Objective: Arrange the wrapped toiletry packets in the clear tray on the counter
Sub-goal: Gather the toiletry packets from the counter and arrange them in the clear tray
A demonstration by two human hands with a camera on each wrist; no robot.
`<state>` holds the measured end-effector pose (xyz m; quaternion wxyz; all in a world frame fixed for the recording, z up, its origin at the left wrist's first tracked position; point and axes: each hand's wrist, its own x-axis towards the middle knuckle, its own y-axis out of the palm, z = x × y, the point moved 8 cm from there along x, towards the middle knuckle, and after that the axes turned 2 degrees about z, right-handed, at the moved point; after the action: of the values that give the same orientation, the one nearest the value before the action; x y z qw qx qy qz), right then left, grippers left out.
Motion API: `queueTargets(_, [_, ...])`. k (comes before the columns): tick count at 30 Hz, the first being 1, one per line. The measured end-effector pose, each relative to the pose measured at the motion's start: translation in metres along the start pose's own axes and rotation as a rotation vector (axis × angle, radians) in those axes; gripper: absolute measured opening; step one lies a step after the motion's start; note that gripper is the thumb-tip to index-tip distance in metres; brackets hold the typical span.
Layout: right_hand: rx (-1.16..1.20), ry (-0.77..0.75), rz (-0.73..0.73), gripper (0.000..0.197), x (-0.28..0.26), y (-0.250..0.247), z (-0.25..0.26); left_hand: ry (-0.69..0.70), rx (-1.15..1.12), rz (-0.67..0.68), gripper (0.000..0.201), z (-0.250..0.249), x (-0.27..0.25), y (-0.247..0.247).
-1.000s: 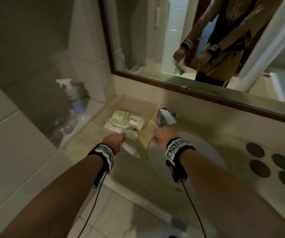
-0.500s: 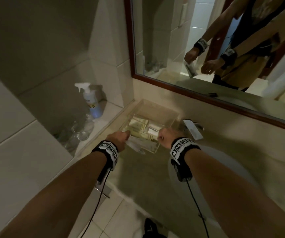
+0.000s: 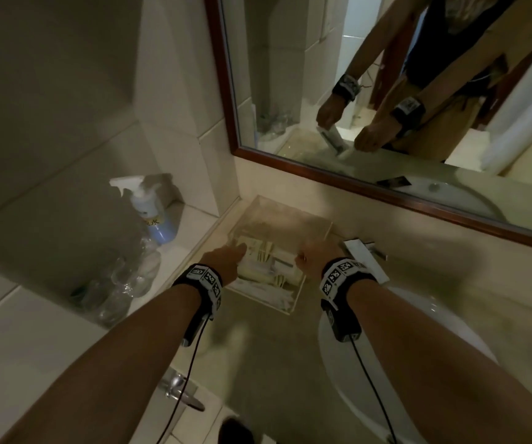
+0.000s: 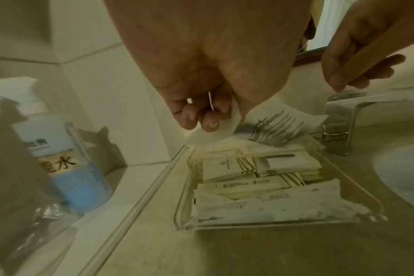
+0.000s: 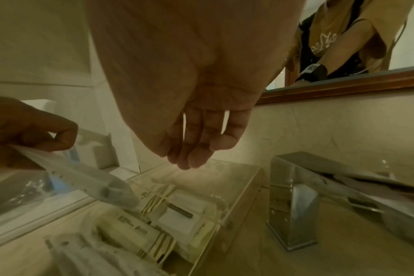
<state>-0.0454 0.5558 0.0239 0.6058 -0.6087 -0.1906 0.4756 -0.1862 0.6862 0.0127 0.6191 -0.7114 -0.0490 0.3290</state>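
Left hand holds a packet over the tray

The left hand (image 4: 201, 78) pinches a white paper-wrapped packet (image 4: 272, 125) above the clear acrylic tray (image 3: 309, 225) of cream packets (image 4: 255, 179) at the counter's (image 3: 258, 363) back-left corner; the right hand (image 5: 189, 104) hovers, fingers relaxed, holding nothing.

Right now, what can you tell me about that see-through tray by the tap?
The clear tray is a shallow rectangular box, seemingly of transparent acrylic, with low upright walls and no lid. It sits flat on the beige counter, near the wall under the mirror, between the tiled ledge and the chrome faucet. Cream and white wrapped packets lie flat inside, overlapping. The left hand holds another white packet above it; the right hand hovers over its far side.
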Motion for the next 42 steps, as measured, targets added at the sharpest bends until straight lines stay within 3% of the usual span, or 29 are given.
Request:
queueTargets(5, [0.021, 0.054, 0.007, 0.021, 0.015, 0.015, -0.010, 0.098, 0.014, 0.111, 0.060, 0.002, 0.041, 0.022])
queueTargets(12, [0.121, 0.255, -0.018, 0.026, 0.033, 0.028, -0.017, 0.261, 0.076, 0.099, 0.055, 0.002, 0.082, 0.035])
queueTargets(16, [0.173, 0.296, -0.150, 0.026, 0.035, 0.045, -0.006, 0.370, 0.158, 0.045, 0.051, -0.003, 0.098, 0.038])
queueTargets(20, [0.258, 0.237, -0.277, 0.020, 0.039, 0.081, 0.012, 0.492, 0.330, -0.011, 0.040, -0.004, 0.098, 0.061])
queueTargets(23, [0.202, 0.214, -0.342, 0.016, 0.041, 0.101, 0.026, 0.499, 0.273, -0.027, 0.047, 0.005, 0.100, 0.075])
queueTargets(31, [0.249, 0.210, -0.362, 0.042, 0.040, 0.119, 0.048, 0.568, 0.087, -0.283, 0.048, 0.021, 0.095, 0.071])
queueTargets(37, [0.235, 0.188, -0.389, 0.039, 0.040, 0.121, 0.051, 0.505, 0.011, -0.262, 0.059, 0.032, 0.100, 0.092])
queueTargets(42, [0.119, 0.270, -0.257, 0.062, 0.048, 0.143, 0.051, 0.597, -0.018, -0.241, 0.064, 0.017, 0.107, 0.109])
